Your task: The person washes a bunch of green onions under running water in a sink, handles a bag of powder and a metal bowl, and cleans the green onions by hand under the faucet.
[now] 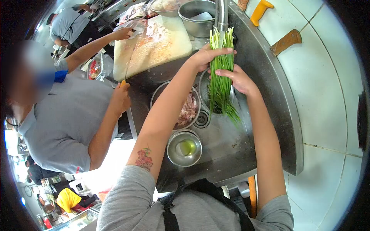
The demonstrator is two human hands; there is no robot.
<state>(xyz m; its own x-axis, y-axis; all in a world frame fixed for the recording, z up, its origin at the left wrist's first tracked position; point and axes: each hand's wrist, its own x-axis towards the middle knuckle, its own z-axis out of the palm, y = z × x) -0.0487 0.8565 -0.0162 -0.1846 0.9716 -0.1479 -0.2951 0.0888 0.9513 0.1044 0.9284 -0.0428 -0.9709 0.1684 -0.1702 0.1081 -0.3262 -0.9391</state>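
A bunch of long, thin green chives (222,73) hangs under the faucet (221,17), pale cut ends up and green tips down. My left hand (210,57) wraps around its upper part, thumb across the front. Slightly lower, my right hand (239,79) grips the same bunch from the right, its thumb over the stalks. Behind and below the chives is a round metal bowl (203,82), partly hidden by them. A bowl of raw chopped meat (189,109) sits in the sink, partly covered by my left forearm.
The metal sink (269,96) holds a small steel bowl (184,159) with yellowish liquid. Left stand a white cutting board (158,42) and a steel pot (196,7). A co-worker (73,115) grips an orange-handled knife there. An orange handle (262,11) and a brown-handled blade (287,42) stick up by the tiles.
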